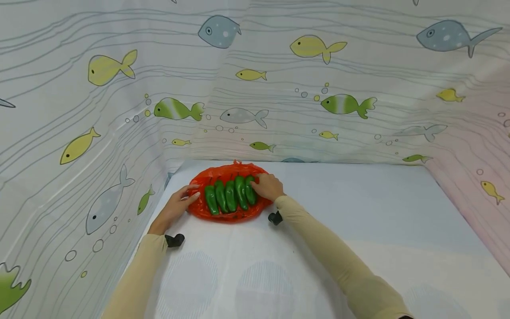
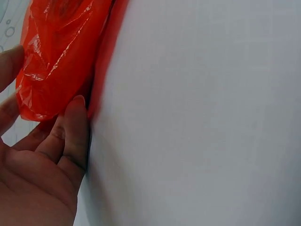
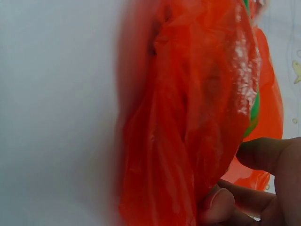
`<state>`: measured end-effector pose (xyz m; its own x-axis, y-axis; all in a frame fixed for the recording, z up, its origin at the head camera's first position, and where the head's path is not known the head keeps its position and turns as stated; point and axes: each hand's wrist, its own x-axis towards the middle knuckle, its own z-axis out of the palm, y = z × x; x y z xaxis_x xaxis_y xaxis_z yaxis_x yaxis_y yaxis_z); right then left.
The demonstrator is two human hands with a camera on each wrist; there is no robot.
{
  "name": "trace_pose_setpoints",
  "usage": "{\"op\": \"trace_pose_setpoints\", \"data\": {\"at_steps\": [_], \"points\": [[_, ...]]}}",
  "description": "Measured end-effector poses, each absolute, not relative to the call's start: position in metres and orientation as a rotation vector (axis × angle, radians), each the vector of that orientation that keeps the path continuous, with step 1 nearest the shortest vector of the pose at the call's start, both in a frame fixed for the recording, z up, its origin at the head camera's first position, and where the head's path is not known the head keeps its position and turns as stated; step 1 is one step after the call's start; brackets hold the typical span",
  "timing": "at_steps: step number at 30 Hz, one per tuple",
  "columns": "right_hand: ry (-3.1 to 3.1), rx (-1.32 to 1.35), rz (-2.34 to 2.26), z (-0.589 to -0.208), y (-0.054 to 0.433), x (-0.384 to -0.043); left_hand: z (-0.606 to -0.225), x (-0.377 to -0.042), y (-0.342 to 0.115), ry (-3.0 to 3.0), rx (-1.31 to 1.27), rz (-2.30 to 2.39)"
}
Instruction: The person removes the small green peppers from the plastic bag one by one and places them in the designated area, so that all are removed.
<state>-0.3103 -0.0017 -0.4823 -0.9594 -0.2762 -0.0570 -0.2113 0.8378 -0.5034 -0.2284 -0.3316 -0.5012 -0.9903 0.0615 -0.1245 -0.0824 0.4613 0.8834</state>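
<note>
A red plastic bag (image 1: 239, 217) lies spread on the white table, with several green peppers (image 1: 230, 196) side by side on it, stems pointing away. At the bag's left end, my left hand (image 1: 178, 208) holds the edge; the left wrist view shows fingers reaching under the crinkled plastic (image 2: 61, 61), near the tabletop. My right hand (image 1: 269, 187) grips the right end, its thumb (image 3: 263, 155) over the edge beside the rightmost pepper and other fingers below. In the right wrist view, the plastic (image 3: 188, 108) covers most of the peppers, leaving a green sliver.
A white cloth with pale round patterns covers the table (image 1: 358, 208). Fish-printed curtains (image 1: 275, 97) stand behind it and at both sides, the left one close to my left arm. A small black device (image 1: 175, 240) is strapped at each wrist.
</note>
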Motion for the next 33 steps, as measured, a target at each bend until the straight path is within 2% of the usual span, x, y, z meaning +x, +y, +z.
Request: {"op": "trace_pose_setpoints", "data": {"at_steps": [17, 33], "points": [[2.713, -0.387, -0.852, -0.478, -0.001, -0.318, -0.505, -0.231, -0.336, 2.563, -0.013, 1.547], [2.486, -0.33, -1.176, -0.477, 0.001, -0.322, -0.505, -0.232, -0.336, 2.582, 0.021, 1.559]]}}
